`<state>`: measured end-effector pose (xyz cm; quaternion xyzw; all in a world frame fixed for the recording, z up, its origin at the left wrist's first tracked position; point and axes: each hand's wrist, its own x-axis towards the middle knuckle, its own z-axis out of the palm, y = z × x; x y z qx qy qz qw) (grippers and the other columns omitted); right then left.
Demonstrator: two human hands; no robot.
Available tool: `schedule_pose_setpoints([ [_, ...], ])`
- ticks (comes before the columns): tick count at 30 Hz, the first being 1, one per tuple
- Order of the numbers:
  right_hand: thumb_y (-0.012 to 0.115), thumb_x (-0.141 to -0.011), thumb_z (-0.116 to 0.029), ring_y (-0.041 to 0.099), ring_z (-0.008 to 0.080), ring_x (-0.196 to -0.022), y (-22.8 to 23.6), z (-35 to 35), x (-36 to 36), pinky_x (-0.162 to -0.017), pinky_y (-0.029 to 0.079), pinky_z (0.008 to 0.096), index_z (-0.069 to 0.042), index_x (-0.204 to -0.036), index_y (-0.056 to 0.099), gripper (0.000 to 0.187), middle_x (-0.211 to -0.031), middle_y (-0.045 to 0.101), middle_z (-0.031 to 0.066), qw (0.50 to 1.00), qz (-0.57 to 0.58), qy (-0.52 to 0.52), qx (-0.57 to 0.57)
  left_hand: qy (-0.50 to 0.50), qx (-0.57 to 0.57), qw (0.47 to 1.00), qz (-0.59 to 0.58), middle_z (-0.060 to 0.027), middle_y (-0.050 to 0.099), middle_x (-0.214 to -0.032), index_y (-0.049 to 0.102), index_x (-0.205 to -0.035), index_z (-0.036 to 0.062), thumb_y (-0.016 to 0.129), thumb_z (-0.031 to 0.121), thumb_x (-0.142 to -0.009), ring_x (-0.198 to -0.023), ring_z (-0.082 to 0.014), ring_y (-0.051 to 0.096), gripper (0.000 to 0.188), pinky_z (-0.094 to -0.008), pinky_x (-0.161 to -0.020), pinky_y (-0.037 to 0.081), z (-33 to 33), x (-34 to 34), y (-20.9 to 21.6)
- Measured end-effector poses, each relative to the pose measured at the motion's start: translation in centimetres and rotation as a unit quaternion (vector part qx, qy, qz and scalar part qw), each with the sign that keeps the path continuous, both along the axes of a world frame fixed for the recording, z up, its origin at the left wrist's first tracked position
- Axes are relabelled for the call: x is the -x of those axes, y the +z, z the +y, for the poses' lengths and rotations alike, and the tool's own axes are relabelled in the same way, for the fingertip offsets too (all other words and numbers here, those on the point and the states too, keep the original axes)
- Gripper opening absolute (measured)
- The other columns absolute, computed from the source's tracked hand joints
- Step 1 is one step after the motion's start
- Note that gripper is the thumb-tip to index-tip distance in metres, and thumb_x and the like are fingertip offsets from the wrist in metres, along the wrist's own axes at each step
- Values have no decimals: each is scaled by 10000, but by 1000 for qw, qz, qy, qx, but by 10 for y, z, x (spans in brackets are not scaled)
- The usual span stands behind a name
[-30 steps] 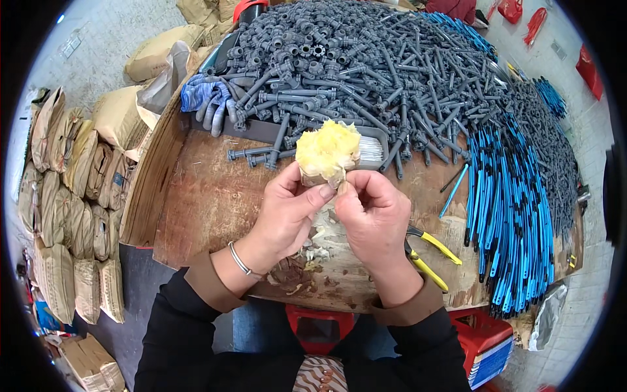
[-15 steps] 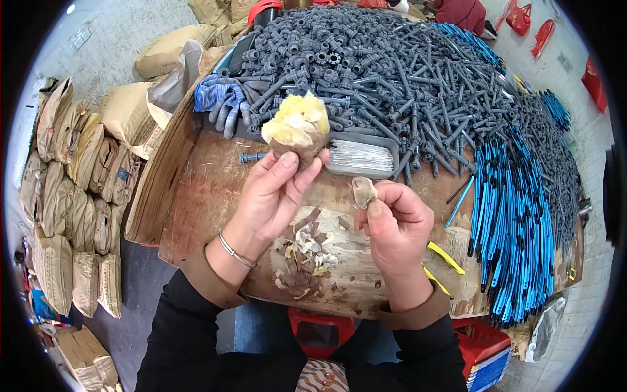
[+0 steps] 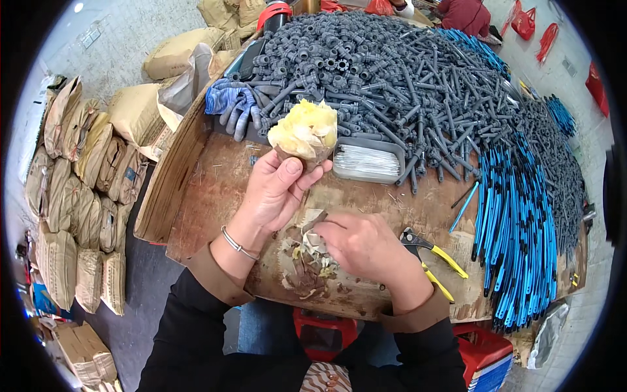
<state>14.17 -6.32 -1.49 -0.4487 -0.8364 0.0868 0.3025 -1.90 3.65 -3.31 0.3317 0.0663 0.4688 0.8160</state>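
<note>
My left hand [image 3: 281,179] holds up a partly peeled sweet potato [image 3: 304,130], its crumbly yellow flesh bare on top and brown skin still around the lower part. Over a heap of torn peel [image 3: 305,274] on the wooden tabletop is my right hand [image 3: 356,242]. Its fingers are pinched together, with a piece of peel [image 3: 315,219] at the tips; the hand covers part of the heap. Just right of that hand lie pliers [image 3: 434,251] with yellow handles.
A tray of thin metal pins [image 3: 369,161] stands beyond my hands. Dark grey plastic fittings [image 3: 366,72] are piled behind it. Blue-and-black strips [image 3: 513,242] lie at the right. Blue-grey gloves [image 3: 235,104] rest by the wooden side board [image 3: 173,179]; paper sacks [image 3: 85,202] stack at left.
My right hand has moved down and left with the piece of peel, from beside the sweet potato to the peel heap, uncovering the pliers. My left hand still holds the sweet potato.
</note>
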Motion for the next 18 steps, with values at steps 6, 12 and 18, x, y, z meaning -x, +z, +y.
schedule_pose_setpoints([
  [6, 641, -748, -31, 614, 241, -683, 5, 3, 2, -560, 491, 306, -34, -853, 655, 105, -746, 600, 103, 992, 119, -8, -44, -11, -17, 999, 26, -138, 596, -1130, 515, -1180, -22, 675, 114, -821, -989, -269, 617, 415, -331, -857, 531, -5, -6, 2],
  [12, 625, -821, -33, 604, 143, -664, 5, 5, -2, -567, 474, 246, 16, -913, 655, 108, -778, 628, 87, 937, 327, -121, -15, -2, -44, 997, 55, -109, 595, -1145, 519, -1180, -12, 699, 116, -803, -1033, -206, 594, 437, -311, -884, 497, -15, -16, -4],
  [18, 617, -857, -50, 581, 86, -613, 4, 3, 0, -543, 456, 214, 58, -933, 650, 136, -765, 636, 65, 897, 401, -186, 5, 52, -94, 988, 110, -83, 593, -1149, 505, -1201, -10, 719, 66, -772, -1048, -157, 572, 485, -301, -910, 467, -22, -21, -7],
])
